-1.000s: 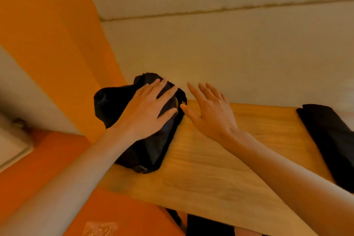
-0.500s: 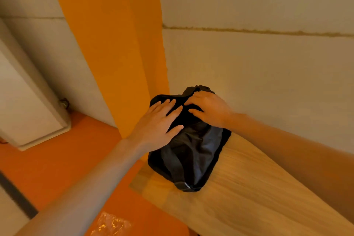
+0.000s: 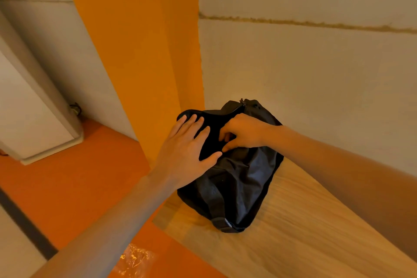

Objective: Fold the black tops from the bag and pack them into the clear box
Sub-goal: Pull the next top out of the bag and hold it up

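A black fabric bag (image 3: 243, 183) lies on the far left corner of the wooden table (image 3: 293, 232), its strap end pointing toward me. My left hand (image 3: 187, 149) rests flat on the bag's left side with straight, spread fingers. My right hand (image 3: 241, 134) has its fingers curled at the bag's upper edge, near the zipper, pinching the black fabric there. No tops and no clear box can be seen.
The table corner meets a pale wall with an orange stripe (image 3: 144, 52). An orange floor (image 3: 67, 187) lies left of the table, with a white unit (image 3: 29, 115) against the wall. A crinkled clear plastic piece (image 3: 135, 259) shows at the bottom.
My right hand has gone from hovering open over the table to the bag's top, where its fingers curled onto the fabric. The view swung left; the black item at the right edge left view.
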Motion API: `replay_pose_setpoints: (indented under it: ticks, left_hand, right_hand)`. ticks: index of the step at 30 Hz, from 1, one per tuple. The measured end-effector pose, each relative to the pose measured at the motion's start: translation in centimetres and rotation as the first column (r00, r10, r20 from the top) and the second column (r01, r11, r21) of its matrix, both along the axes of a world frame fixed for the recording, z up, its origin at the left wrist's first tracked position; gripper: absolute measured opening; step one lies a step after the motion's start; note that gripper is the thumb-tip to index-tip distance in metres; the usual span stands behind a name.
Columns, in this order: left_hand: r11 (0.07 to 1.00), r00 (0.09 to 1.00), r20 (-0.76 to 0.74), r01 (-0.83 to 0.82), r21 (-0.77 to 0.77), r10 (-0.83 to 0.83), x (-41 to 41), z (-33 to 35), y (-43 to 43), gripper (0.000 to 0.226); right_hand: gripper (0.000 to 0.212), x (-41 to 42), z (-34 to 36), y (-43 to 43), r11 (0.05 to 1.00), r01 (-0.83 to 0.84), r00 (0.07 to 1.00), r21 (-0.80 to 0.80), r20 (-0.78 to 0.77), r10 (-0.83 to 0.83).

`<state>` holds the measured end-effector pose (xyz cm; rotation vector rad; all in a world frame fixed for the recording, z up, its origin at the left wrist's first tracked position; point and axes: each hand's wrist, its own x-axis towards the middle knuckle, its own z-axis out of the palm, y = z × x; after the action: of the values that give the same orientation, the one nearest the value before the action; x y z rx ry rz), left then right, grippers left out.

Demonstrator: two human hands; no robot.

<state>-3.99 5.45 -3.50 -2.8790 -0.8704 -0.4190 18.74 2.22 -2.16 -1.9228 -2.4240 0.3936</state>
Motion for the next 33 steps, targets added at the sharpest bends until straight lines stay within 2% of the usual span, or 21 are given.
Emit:
replay_pose_setpoints:
  ticks: [4, 8, 11, 15, 17, 19, 21, 23, 26, 30, 33]
  left_hand:
    - [1.000, 0.999, 0.032, 0.001, 0.029, -0.002, 0.0, -0.8, -0.3, 0.080]
    - [0.999, 0.999, 0.045, -0.009, 0.042, 0.007, 0.5, -1.2, -0.4, 0.072]
    - [0.999, 0.998, 0.067, 0.000, 0.050, -0.003, 0.7, -1.0, -0.3, 0.071]
    - [0.996, 0.991, 0.121, 0.049, 0.068, -0.057, 1.3, -0.1, -0.5, 0.066]
    - [0.997, 0.988, 0.139, 0.072, -0.002, -0.071, 2.1, 0.9, -0.9, 0.063]
    - [0.980, 0.979, 0.174, 0.136, -0.148, -0.109, 3.4, 1.9, -1.2, 0.059]
    - [0.907, 0.948, 0.293, 0.227, -0.355, -0.123, 4.9, 2.9, -1.4, 0.044]
    - [0.850, 0.903, 0.425, 0.271, -0.452, -0.062, 6.2, 3.9, -1.7, 0.017]
    - [0.776, 0.813, 0.580, 0.339, -0.533, 0.043, 7.0, 5.8, -2.4, 0.016]
    - [0.767, 0.679, 0.733, 0.446, -0.462, 0.047, 7.9, 9.6, -3.1, 0.018]
    - [0.755, 0.664, 0.748, 0.498, -0.428, -0.014, 8.6, 12.3, -3.4, 0.015]
  right_hand:
    - [0.018, 0.8, 0.7, -0.4, 0.993, -0.046, 0.997, -0.104, -0.073, 0.039]
    - [0.009, 1.0, 0.4, -1.0, 1.000, -0.006, 0.991, 0.013, -0.136, 0.008]
    - [0.011, 1.6, 0.8, -1.9, 0.993, 0.066, 0.950, 0.099, -0.309, -0.032]
    - [0.016, 2.2, 1.9, -3.8, 0.968, 0.219, 0.829, 0.119, -0.546, -0.120]
    - [0.014, 2.2, 3.0, -4.9, 0.935, 0.322, 0.731, 0.146, -0.667, -0.148]
    - [0.010, 2.3, 4.5, -5.9, 0.903, 0.392, 0.636, 0.177, -0.762, -0.126]
    - [0.010, 2.5, 6.0, -6.7, 0.883, 0.416, 0.590, 0.215, -0.803, -0.082]
    - [0.014, 2.9, 7.2, -7.5, 0.870, 0.429, 0.553, 0.244, -0.833, -0.039]
    - [0.015, 3.8, 9.0, -8.8, 0.822, 0.496, 0.483, 0.281, -0.876, 0.008]
    - [0.015, 4.8, 11.4, -10.3, 0.714, 0.594, 0.482, 0.370, -0.875, 0.053]
    - [0.017, 4.7, 12.6, -11.1, 0.734, 0.558, 0.598, 0.387, -0.801, -0.033]
